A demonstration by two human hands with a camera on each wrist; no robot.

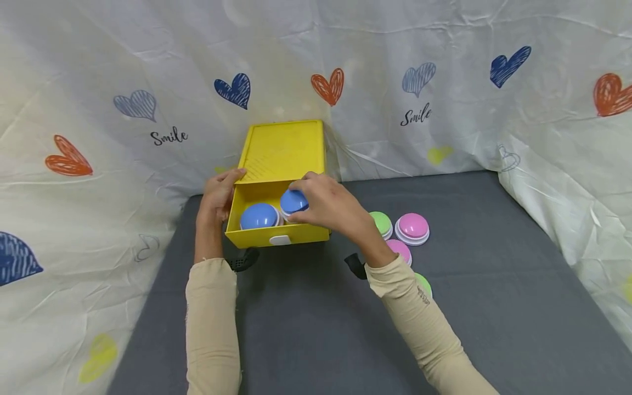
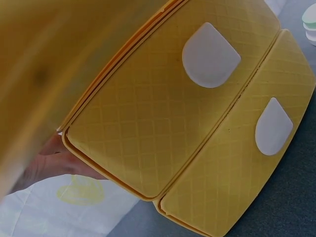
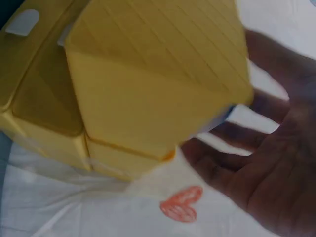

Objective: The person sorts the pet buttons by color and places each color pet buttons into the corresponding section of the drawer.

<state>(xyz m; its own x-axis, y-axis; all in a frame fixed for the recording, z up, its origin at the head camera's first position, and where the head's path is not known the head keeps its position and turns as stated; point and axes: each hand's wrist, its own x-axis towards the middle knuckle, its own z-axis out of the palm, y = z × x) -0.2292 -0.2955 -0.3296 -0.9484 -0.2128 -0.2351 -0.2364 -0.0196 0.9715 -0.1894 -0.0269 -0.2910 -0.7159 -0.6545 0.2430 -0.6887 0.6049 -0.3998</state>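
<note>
A yellow drawer unit (image 1: 283,151) stands against the back cloth, its top drawer (image 1: 247,239) pulled out. Inside that drawer sits a blue domed button (image 1: 259,215) with a white base. My right hand (image 1: 332,204) pinches a second blue domed button (image 1: 294,201) beside it, at the drawer's right end. In the right wrist view, the drawer hides most of that button. My left hand (image 1: 219,193) rests against the unit's left side, one fingertip at the top's front corner. Part of the left hand shows behind the unit in the left wrist view.
Right of the unit, two pink domed buttons (image 1: 413,225) and two green ones (image 1: 381,223) lie on the dark grey table (image 1: 316,323). My right forearm partly covers some of them. White cloth (image 1: 375,33) with printed hearts hangs behind the table.
</note>
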